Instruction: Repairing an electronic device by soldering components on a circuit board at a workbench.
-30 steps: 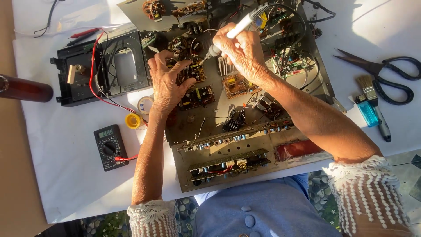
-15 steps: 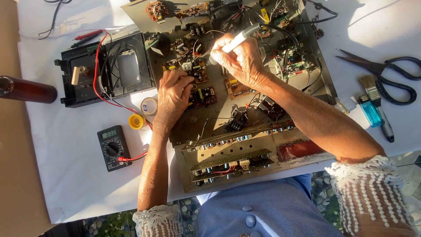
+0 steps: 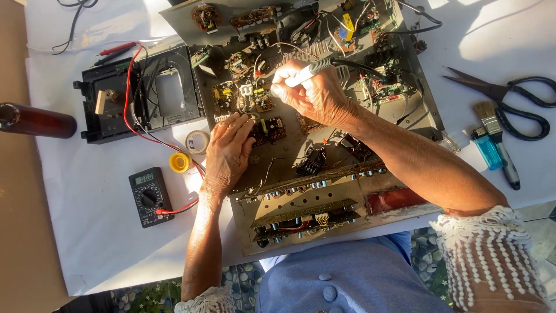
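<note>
An opened metal electronics chassis (image 3: pixel 324 191) with several circuit boards and wires lies on the white-covered table. My right hand (image 3: pixel 315 95) grips a pen-shaped soldering iron (image 3: pixel 307 71) with a white and grey handle, its tip down near a small board (image 3: pixel 249 95) in the upper middle of the chassis. My left hand (image 3: pixel 229 153) rests flat on the chassis just below that board, fingers together and pointing up, touching the board's edge.
A black multimeter (image 3: pixel 149 196) with red leads lies left of the chassis, beside a yellow spool (image 3: pixel 179 162) and a tape roll (image 3: pixel 197 141). A black plastic housing (image 3: pixel 136 95) sits upper left, a dark bottle (image 3: pixel 37 120) far left. Scissors (image 3: pixel 509 101), brush and blue lighter (image 3: pixel 488 149) lie right.
The view has shifted, so everything sits lower in frame. My right hand has brought the soldering iron tip down toward the small board. My left hand stays pressed on the chassis below it.
</note>
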